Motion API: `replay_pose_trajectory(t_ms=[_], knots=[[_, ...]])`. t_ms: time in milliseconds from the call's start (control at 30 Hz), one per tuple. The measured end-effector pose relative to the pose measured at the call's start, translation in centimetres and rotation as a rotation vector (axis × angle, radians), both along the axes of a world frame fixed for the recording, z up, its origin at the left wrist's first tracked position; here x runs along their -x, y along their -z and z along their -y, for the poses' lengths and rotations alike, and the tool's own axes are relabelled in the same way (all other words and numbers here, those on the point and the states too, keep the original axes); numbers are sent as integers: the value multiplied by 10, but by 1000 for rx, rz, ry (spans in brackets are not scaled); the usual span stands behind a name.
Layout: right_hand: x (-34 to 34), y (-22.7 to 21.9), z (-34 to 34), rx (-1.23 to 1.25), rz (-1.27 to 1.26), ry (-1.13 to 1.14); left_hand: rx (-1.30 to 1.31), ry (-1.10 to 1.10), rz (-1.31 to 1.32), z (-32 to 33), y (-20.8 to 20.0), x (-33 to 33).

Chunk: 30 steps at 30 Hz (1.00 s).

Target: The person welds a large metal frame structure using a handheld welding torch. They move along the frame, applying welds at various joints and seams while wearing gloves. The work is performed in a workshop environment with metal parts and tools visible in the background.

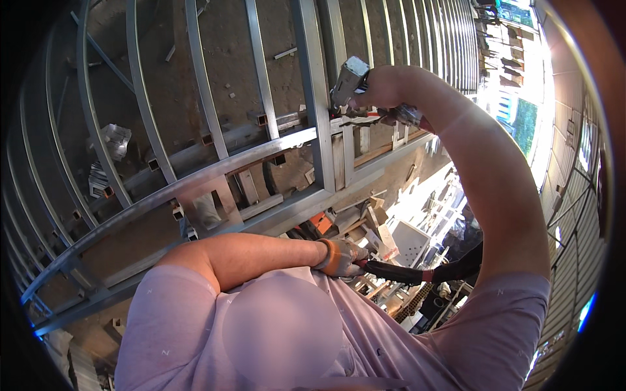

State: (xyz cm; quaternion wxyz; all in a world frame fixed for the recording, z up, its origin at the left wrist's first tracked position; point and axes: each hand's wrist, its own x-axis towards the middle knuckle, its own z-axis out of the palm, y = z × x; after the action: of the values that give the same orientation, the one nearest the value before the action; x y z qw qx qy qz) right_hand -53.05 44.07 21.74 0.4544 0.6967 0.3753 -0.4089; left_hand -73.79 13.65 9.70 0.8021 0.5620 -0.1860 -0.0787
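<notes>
My left hand, in a grey work glove with an orange cuff, is drawn across my chest. Its fingers are wrapped round a thick black cable, which runs right toward my right upper arm. My right arm reaches forward over a metal frame, its wrist bent. The right hand is closed at a grey, blocky object beside an upright square steel tube; exactly what it grips is hidden. Just below the wrist, a grey and red handle-like piece shows, partly behind my forearm.
A large frame of parallel metal bars spans the left and far side, with a long curved-looking rail across it. Offcuts lie on the dirt floor. Below right are a perforated white panel, an orange object and scattered scraps.
</notes>
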Motion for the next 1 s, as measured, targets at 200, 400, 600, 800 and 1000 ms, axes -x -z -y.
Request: replay_pose_trajectory(t_ms=[200, 400, 600, 800, 1000], knots=[[2, 21, -14, 129, 30, -91, 28, -13, -8, -9, 2, 5], [17, 34, -21, 188, 42, -145, 128, -15, -37, -8, 9, 4], [20, 45, -23, 237, 93, -69, 85, 45, -53, -20, 12, 7], [16, 63, -27, 325, 61, -272, 106, 32, -36, -31, 7, 13], [23, 63, -36, 392, 77, -305, 68, 67, -54, -37, 9, 14]])
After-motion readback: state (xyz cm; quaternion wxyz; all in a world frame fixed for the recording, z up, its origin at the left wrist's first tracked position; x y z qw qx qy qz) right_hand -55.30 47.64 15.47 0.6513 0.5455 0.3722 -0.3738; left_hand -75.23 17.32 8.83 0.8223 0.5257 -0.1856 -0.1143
